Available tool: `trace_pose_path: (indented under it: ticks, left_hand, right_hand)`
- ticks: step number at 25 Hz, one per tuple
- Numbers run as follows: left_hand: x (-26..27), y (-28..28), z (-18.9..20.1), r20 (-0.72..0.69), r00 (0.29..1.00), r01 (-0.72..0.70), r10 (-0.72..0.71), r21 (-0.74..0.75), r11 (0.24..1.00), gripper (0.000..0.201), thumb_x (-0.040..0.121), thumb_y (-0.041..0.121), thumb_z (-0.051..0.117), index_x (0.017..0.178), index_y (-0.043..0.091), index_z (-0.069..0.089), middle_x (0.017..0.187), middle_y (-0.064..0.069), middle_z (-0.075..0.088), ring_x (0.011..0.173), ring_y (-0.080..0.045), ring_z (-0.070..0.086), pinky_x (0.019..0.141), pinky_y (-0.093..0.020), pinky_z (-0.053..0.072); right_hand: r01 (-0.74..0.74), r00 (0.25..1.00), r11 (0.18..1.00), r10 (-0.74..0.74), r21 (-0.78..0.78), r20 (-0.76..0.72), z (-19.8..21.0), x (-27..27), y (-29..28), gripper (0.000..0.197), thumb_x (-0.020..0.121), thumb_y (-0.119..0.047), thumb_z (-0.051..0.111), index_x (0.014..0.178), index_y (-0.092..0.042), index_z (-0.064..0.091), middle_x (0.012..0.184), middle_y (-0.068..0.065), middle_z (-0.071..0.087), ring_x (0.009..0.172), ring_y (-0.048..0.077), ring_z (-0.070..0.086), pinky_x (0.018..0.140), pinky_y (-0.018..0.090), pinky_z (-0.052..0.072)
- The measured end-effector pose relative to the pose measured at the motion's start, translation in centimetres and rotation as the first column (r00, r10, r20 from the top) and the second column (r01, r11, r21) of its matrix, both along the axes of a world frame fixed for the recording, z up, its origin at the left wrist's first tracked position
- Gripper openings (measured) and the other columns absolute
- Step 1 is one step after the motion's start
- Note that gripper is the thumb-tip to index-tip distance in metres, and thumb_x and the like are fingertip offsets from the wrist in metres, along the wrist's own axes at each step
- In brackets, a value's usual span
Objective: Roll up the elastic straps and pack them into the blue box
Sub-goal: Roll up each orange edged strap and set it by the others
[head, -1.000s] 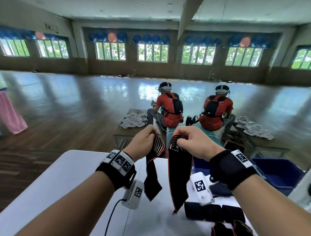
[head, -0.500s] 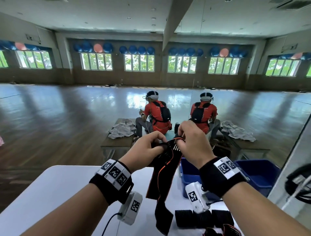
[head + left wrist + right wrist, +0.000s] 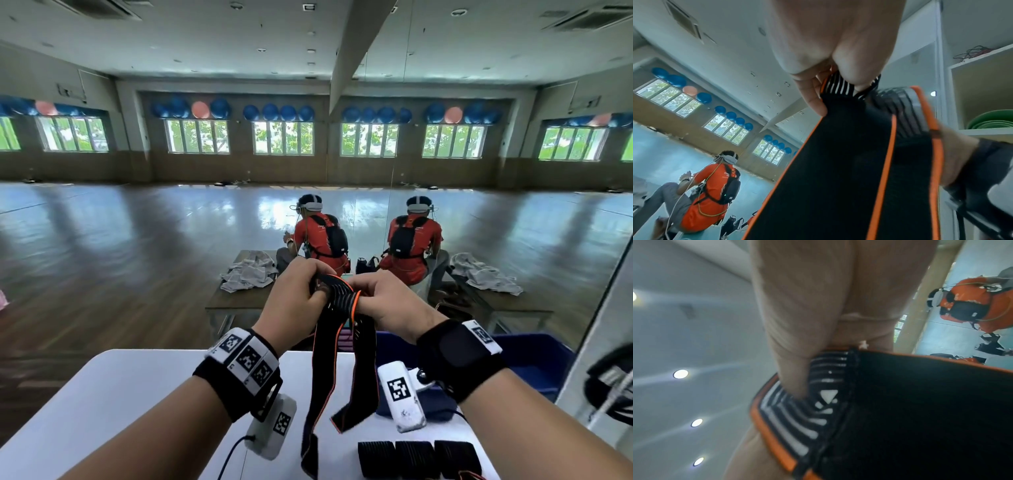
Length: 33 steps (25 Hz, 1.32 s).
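Note:
Both hands hold one black elastic strap (image 3: 323, 373) with orange edges up in the air above the white table (image 3: 113, 404). My left hand (image 3: 294, 301) pinches its white-striped end (image 3: 838, 87). My right hand (image 3: 380, 305) grips the other striped end (image 3: 797, 423), and the two ends meet between the hands. Two tails of the strap hang down to the table. Three rolled black straps (image 3: 416, 459) lie in a row at the table's near right. The blue box (image 3: 534, 363) stands at the right, behind my right wrist.
A mirror wall runs along the right side (image 3: 596, 308). Ahead, beyond the table's far edge, a person in an orange shirt (image 3: 318, 240) sits at a low bench with a grey cloth (image 3: 250, 270). A cable (image 3: 233, 455) runs from my left wrist camera.
My hands, apart a second ago with one strap end each, have come together and risen a little. The strap now hangs folded between them in two tails.

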<state>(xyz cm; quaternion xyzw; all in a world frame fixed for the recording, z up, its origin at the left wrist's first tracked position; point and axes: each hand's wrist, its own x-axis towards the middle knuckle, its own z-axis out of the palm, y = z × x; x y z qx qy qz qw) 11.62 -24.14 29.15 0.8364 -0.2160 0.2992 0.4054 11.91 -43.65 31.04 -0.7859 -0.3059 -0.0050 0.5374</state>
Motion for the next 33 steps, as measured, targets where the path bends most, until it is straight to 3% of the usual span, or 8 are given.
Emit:
trace_pose_path:
  ticks: [4,7,11,16,20,23,27,33]
  left_hand:
    - [0.1,1.6,1.1,-0.311,0.916,0.225,-0.252,-0.121,0.967,0.013,0.074,0.033,0.063,0.087,0.031,0.067,0.083,0.008,0.068,0.080,-0.014,0.064,0.075,-0.035,0.049]
    - [0.1,3.1,1.8,-0.456,0.784,0.362,-0.422,-0.216,0.907,0.022,0.079,0.044,0.069,0.090,0.025,0.069,0.083,0.004,0.067,0.078,-0.012,0.061,0.076,-0.033,0.044]
    - [1.0,2.6,2.2,-0.126,0.988,0.101,-0.093,0.064,0.993,0.023,0.079,0.050,0.070,0.078,0.030,0.060,0.070,0.010,0.067,0.060,-0.004,0.059,0.058,-0.018,0.043]
    - [2.3,1.7,2.0,0.102,0.960,-0.278,0.262,0.209,0.937,0.027,0.087,0.030,0.063,0.078,0.034,0.038,0.062,0.008,0.051,0.056,-0.005,0.047,0.049,-0.025,0.027]
    - [3.5,0.9,1.9,-0.078,0.997,-0.028,0.028,0.008,1.000,0.014,0.087,0.034,0.061,0.088,0.036,0.047,0.076,0.002,0.063,0.064,-0.009,0.054,0.060,-0.031,0.043]
    - [3.8,1.1,2.3,-0.200,0.965,0.161,-0.173,-0.075,0.984,0.025,0.083,0.051,0.068,0.105,0.044,0.060,0.094,0.009,0.071,0.082,-0.008,0.067,0.077,-0.031,0.055]
    - [4.3,0.9,2.6,-0.155,0.986,0.049,-0.063,-0.089,0.995,0.031,0.083,0.057,0.066,0.106,0.038,0.073,0.090,0.021,0.073,0.086,0.001,0.067,0.080,-0.025,0.053]
    - [5.1,-1.0,3.5,-0.159,0.986,-0.075,0.048,-0.172,0.982,0.029,0.090,0.041,0.073,0.113,0.025,0.073,0.100,0.013,0.071,0.094,-0.006,0.066,0.084,-0.028,0.051]
  right_hand:
    - [0.153,0.984,0.988,-0.155,0.026,0.091,0.1,0.4,0.3,0.025,0.080,-0.031,0.077,0.084,-0.007,0.074,0.084,0.027,0.069,0.070,0.021,0.061,0.069,0.047,0.054]
    - [0.217,0.958,0.974,-0.201,-0.063,0.203,0.2,0.7,0.2,0.022,0.078,-0.037,0.073,0.082,-0.015,0.075,0.077,0.010,0.073,0.070,0.027,0.067,0.072,0.048,0.056]
    - [0.277,0.919,0.953,-0.227,-0.118,0.323,0.2,0.8,0.5,0.012,0.083,-0.033,0.072,0.080,-0.022,0.075,0.073,0.000,0.072,0.070,0.020,0.066,0.067,0.042,0.055]
    - [0.359,0.874,0.927,-0.291,-0.112,0.389,0.1,0.8,0.4,0.009,0.082,-0.030,0.068,0.081,-0.027,0.077,0.071,-0.015,0.072,0.068,0.004,0.064,0.065,0.024,0.047]
    - [0.384,0.858,0.917,-0.311,-0.107,0.410,0.2,0.9,0.5,0.007,0.084,-0.025,0.069,0.083,-0.027,0.075,0.071,-0.012,0.072,0.068,0.008,0.065,0.069,0.035,0.054]
    - [0.394,0.855,0.912,-0.319,-0.111,0.409,0.2,1.2,0.5,0.008,0.085,-0.025,0.069,0.087,-0.028,0.076,0.071,-0.012,0.071,0.069,0.007,0.065,0.069,0.032,0.054]
    - [0.483,0.792,0.875,-0.419,-0.036,0.443,0.1,1.4,-0.1,0.011,0.084,-0.025,0.071,0.093,-0.031,0.071,0.066,-0.015,0.062,0.068,-0.001,0.059,0.060,0.013,0.040]
    - [0.495,0.756,0.868,-0.456,0.045,0.469,1.5,0.9,-0.8,0.013,0.082,-0.019,0.074,0.080,-0.029,0.065,0.067,-0.011,0.066,0.065,0.010,0.061,0.061,0.031,0.050]
